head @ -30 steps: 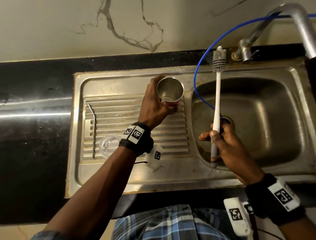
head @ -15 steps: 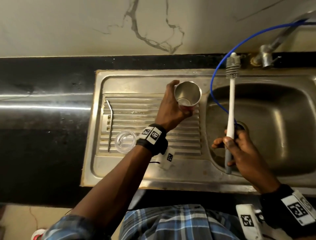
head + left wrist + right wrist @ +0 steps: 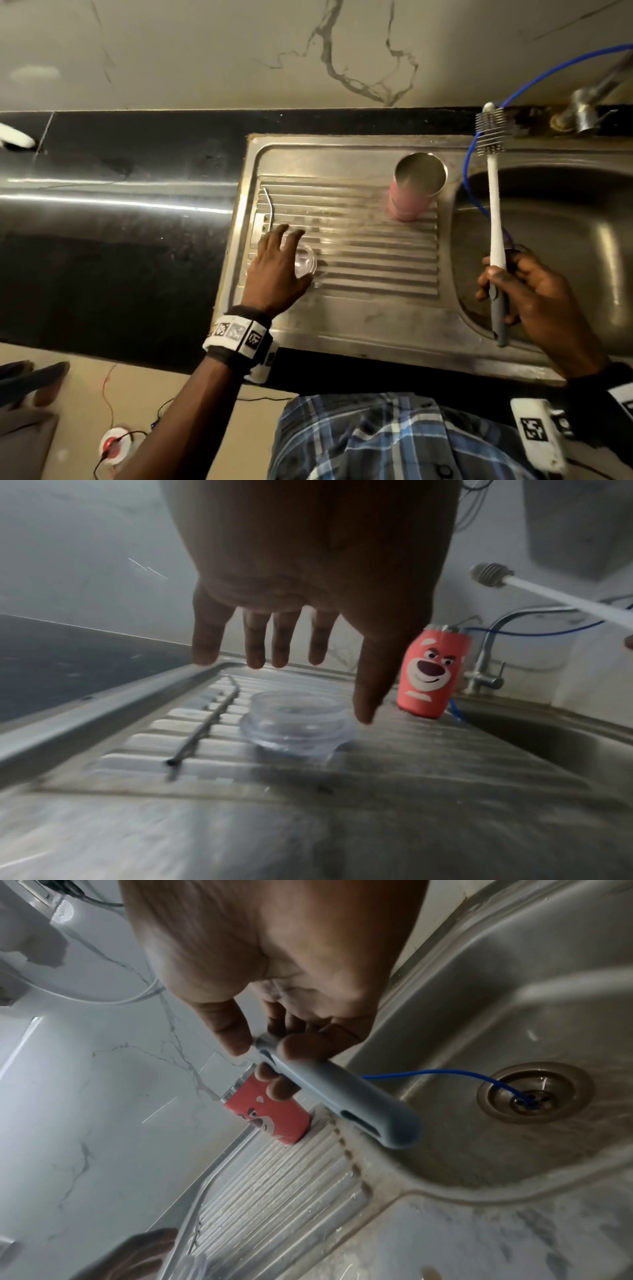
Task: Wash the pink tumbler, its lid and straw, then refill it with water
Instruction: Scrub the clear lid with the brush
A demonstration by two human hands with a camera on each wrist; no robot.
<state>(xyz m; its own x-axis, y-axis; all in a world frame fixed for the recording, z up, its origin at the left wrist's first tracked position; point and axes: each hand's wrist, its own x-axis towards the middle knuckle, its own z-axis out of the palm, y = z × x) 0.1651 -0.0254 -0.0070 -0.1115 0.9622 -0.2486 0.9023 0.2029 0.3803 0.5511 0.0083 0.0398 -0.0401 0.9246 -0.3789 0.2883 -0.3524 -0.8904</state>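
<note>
The pink tumbler (image 3: 409,197) is standing upright and lidless near the back edge of the ribbed drainboard (image 3: 370,260), just beside the sink basin (image 3: 555,246), with no hand touching it. The left hand (image 3: 274,270) is hovering with fingers spread and straight just above the clear lid (image 3: 296,725), which is lying toward the drainboard's left edge beside the bent metal straw (image 3: 269,207). The right hand (image 3: 537,294) is curling its fingers around the grey handle of the bottle brush (image 3: 495,212), holding it over the basin's left edge with the bristles pointing toward the back wall.
</note>
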